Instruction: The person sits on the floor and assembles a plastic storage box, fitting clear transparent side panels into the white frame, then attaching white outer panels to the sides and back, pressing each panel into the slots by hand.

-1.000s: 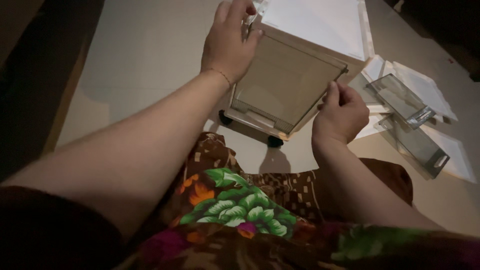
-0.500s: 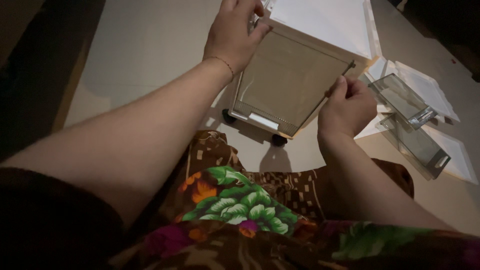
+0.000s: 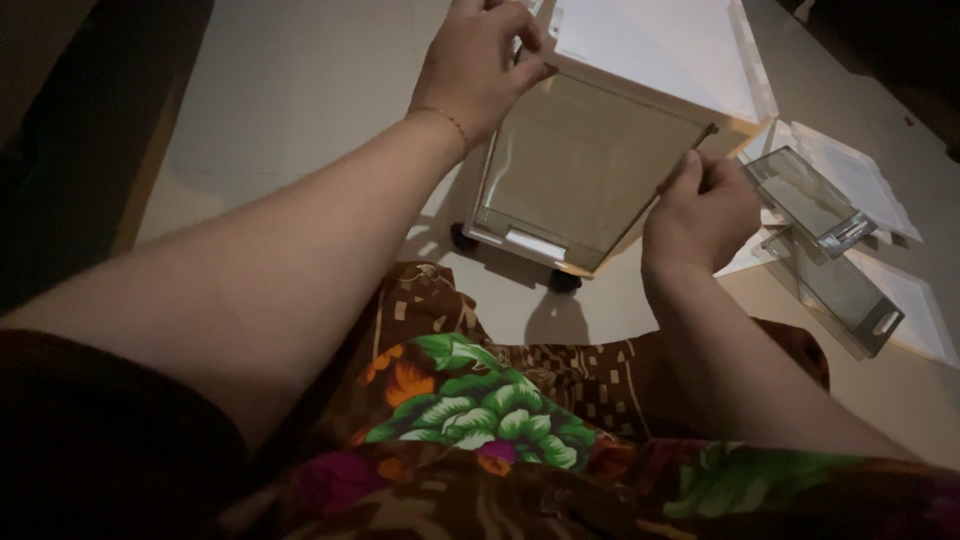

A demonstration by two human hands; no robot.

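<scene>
A small white plastic storage cart [image 3: 600,150] on black wheels stands on the pale floor in front of me. Its front is a clear, tinted drawer panel [image 3: 585,165]. My left hand [image 3: 480,60] grips the panel's upper left corner, thumb over the front. My right hand [image 3: 700,215] pinches the panel's right edge near the top corner. The cart's flat white top [image 3: 660,45] shows behind the panel. Two black wheels [image 3: 565,282] stick out below.
Two clear plastic drawers [image 3: 810,200] lie on the floor to the right, on white panels [image 3: 860,180]. My lap, covered in brown floral cloth [image 3: 480,410], fills the lower view. A dark strip [image 3: 90,130] runs along the left.
The view has shifted so the cart sits higher in frame. Both hands have kept their hold on the panel, the left now at the very top.
</scene>
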